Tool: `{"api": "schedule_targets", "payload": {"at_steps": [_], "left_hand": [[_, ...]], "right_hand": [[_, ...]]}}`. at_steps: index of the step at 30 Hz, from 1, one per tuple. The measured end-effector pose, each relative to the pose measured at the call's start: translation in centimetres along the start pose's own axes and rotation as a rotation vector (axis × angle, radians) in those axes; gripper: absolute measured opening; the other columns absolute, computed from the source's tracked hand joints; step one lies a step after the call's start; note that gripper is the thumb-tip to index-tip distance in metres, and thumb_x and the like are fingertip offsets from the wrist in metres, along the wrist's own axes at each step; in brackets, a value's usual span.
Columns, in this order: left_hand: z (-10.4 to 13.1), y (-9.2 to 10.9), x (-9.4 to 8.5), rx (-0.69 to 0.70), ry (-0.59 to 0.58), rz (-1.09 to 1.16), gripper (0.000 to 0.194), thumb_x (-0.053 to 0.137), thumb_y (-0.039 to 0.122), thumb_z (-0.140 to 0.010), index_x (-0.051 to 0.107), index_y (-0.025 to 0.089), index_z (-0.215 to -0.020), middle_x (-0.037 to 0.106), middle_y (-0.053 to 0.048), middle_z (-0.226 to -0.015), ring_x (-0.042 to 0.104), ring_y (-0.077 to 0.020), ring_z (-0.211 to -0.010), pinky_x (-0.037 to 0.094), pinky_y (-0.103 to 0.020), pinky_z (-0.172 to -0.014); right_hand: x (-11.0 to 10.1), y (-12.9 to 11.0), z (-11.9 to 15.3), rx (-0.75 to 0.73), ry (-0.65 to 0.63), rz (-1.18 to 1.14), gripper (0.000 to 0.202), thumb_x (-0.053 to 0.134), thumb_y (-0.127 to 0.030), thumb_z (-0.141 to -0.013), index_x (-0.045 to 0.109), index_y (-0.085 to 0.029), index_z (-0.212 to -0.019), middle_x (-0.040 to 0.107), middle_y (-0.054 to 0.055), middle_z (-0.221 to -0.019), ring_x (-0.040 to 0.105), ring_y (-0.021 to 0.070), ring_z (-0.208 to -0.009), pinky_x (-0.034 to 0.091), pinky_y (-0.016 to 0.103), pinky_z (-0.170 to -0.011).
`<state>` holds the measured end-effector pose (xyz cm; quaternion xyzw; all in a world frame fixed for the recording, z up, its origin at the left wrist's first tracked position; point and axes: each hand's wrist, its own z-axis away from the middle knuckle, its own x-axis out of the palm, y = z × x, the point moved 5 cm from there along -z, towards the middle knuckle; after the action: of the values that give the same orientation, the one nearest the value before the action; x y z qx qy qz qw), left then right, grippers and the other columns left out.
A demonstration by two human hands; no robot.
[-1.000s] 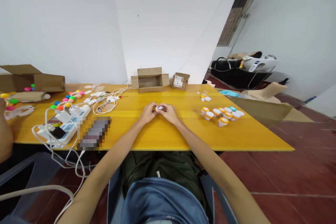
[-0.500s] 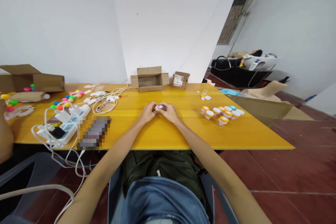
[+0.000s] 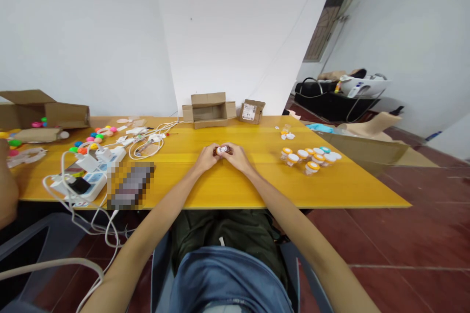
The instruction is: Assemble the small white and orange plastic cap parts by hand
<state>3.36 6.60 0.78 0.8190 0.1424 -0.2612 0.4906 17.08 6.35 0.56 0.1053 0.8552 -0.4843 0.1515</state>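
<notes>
Between my two hands, over the middle of the yellow table (image 3: 242, 195), is a small brown bottle (image 3: 222, 149) with a white patch that could be a cap or a label. My left hand (image 3: 207, 157) grips its left side with fingers curled. From the other side, my right hand (image 3: 237, 157) closes on it, thumb near the white patch. Fingers cover much of the bottle. Off to the right stand several small clear jars (image 3: 311, 168) with orange, white and teal lids.
A power strip (image 3: 96, 181) with plugs and white cables lies left, beside a blurred-out phone (image 3: 131, 186). An open carton (image 3: 210, 113) and a smaller box (image 3: 251, 111) stand by the wall. Colourful balls (image 3: 99, 139) sit farther left, near another person's arm (image 3: 7, 186).
Both hands stay in the same place around the brown bottle. Its white patch has turned or shifted very slightly; the rest of the table looks the same.
</notes>
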Motion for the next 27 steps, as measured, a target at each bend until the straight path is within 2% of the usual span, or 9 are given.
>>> {"api": "schedule_targets", "payload": {"at_steps": [9,13,17,27], "left_hand": [[0.04,-0.11,0.15,-0.014,-0.002,0.059,0.028,0.075,0.021,-0.070,0.063,0.021,-0.096,0.071,0.002,-0.080,0.064,-0.0153,-0.070,0.051,-0.026,-0.068],[0.06,0.29,0.14,0.008,-0.012,0.094,0.027,0.071,0.017,-0.073,0.067,0.020,-0.100,0.075,0.000,-0.086,0.068,-0.0174,-0.078,0.054,-0.028,-0.075],[0.04,0.42,0.05,0.007,-0.020,0.114,0.020,0.067,0.013,-0.075,0.069,0.021,-0.093,0.076,-0.001,-0.088,0.070,-0.0195,-0.083,0.054,-0.031,-0.081],[0.19,-0.20,-0.15,-0.033,0.041,0.049,0.021,0.068,0.014,-0.073,0.055,0.021,-0.087,0.070,0.003,-0.075,0.066,-0.0162,-0.070,0.049,-0.027,-0.067]], "right_hand": [[-0.03,-0.17,0.01,0.002,0.007,-0.016,0.014,0.070,-0.027,-0.072,0.073,-0.022,-0.084,0.075,0.002,-0.085,0.069,0.0202,-0.080,0.056,0.032,-0.075],[-0.42,-0.02,-0.04,0.006,0.025,-0.005,0.015,0.070,-0.028,-0.072,0.072,-0.021,-0.085,0.075,0.002,-0.085,0.068,0.0200,-0.079,0.055,0.032,-0.076],[-0.42,0.07,-0.06,0.012,0.024,-0.018,0.015,0.070,-0.028,-0.071,0.072,-0.022,-0.084,0.075,0.002,-0.085,0.068,0.0196,-0.078,0.055,0.031,-0.074],[0.08,-0.53,0.08,-0.001,-0.014,-0.020,0.014,0.069,-0.028,-0.073,0.071,-0.021,-0.084,0.074,0.001,-0.084,0.068,0.0189,-0.079,0.055,0.030,-0.072]]}}
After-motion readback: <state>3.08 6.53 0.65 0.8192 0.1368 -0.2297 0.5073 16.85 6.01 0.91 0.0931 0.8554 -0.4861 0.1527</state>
